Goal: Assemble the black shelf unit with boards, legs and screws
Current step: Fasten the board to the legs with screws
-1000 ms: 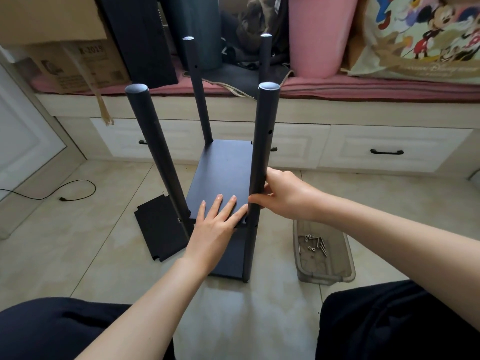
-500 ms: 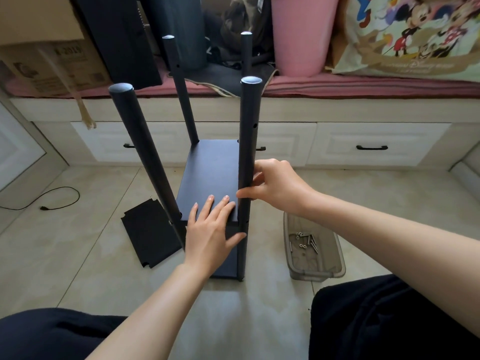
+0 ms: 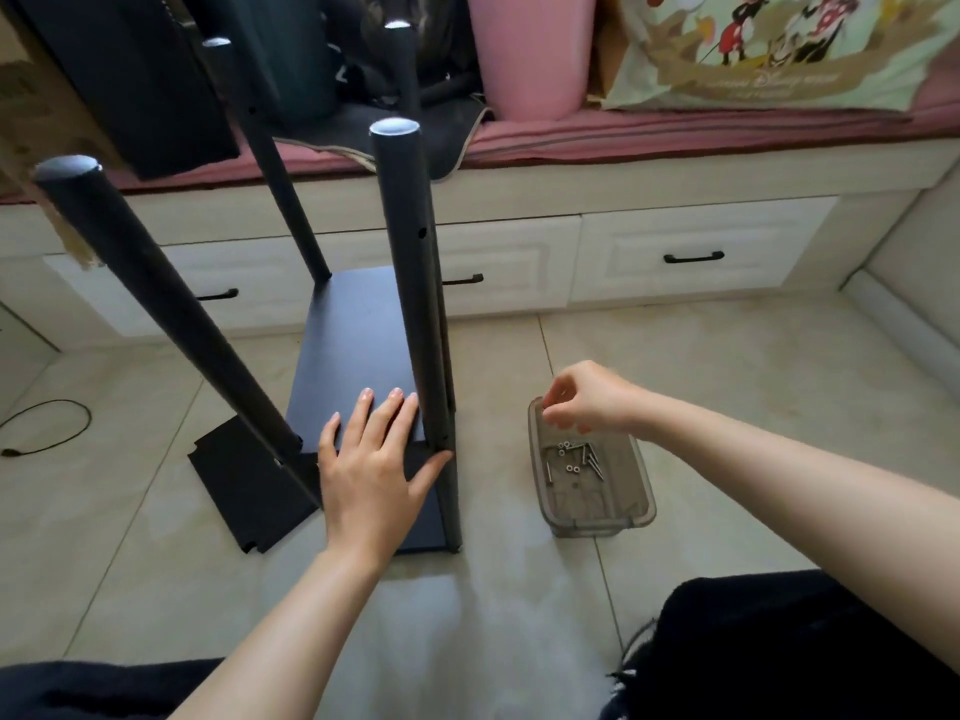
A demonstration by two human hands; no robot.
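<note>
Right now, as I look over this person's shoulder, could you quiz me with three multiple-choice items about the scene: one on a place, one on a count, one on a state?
1. Where is the right hand?
A. Over the clear tray of screws
B. On a drawer handle
C. Flat on the floor

2. How many upright black legs does the shelf unit show?
A. Two
B. Four
C. Six

3. What is the left hand doing?
A. Gripping a screwdriver
B. Lying flat, fingers straight, on the black board
C. Hanging in the air

Key: 1 A, the curled fingers hover above the tray's far rim, right of the unit. 2 B, four capped tube ends stand up, two near and two far. 3 B, the palm and fingers rest on the board's near edge beside the near right leg.
</note>
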